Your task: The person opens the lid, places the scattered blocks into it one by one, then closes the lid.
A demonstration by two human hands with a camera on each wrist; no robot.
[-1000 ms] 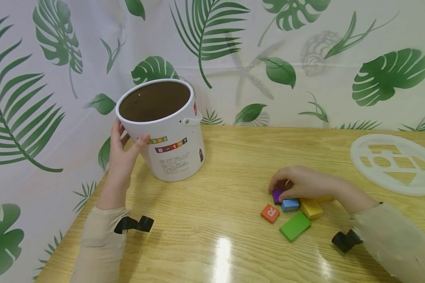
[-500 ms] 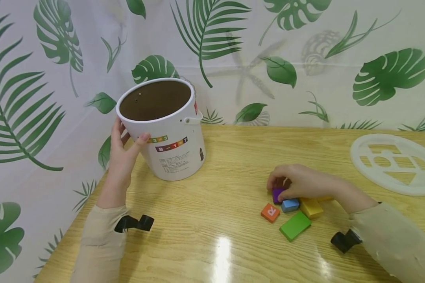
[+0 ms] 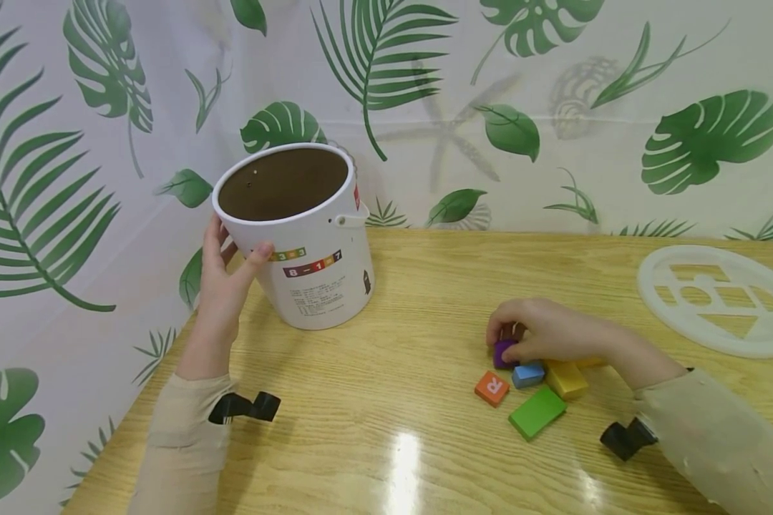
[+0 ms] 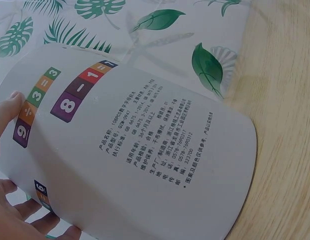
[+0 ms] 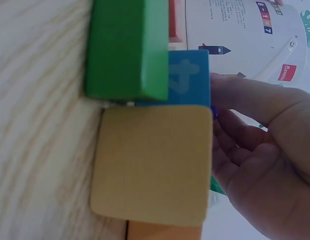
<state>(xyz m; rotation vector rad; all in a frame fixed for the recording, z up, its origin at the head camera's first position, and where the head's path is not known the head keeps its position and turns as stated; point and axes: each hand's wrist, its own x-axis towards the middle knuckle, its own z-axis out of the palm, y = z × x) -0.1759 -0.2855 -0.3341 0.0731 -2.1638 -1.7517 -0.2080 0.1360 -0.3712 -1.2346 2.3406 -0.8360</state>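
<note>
On the left of the head view my left hand (image 3: 222, 290) grips the side of a white bucket (image 3: 318, 297), thumb on its printed front. The bucket tilts, its dark mouth facing up and toward me. My right hand (image 3: 550, 330) pinches a purple block (image 3: 501, 355) between thumb and fingers, low over the table. A blue block (image 3: 528, 375), marked with a 4 in the right wrist view, sits just below that hand. Around it lie an orange block (image 3: 492, 388) with an R, a green block (image 3: 537, 413) and a yellow block (image 3: 567, 380). The right hand partly hides another yellow piece.
A white oval plate (image 3: 744, 343) with cut-out shapes lies at the right of the wooden table (image 3: 335, 415). Behind the table hangs a leaf-patterned cloth (image 3: 425, 172), which also runs along the left side.
The purple block has turned and shifted slightly in my right hand, away from the blue block, and my thumb now lies on it. The left hand and bucket stay in place.
</note>
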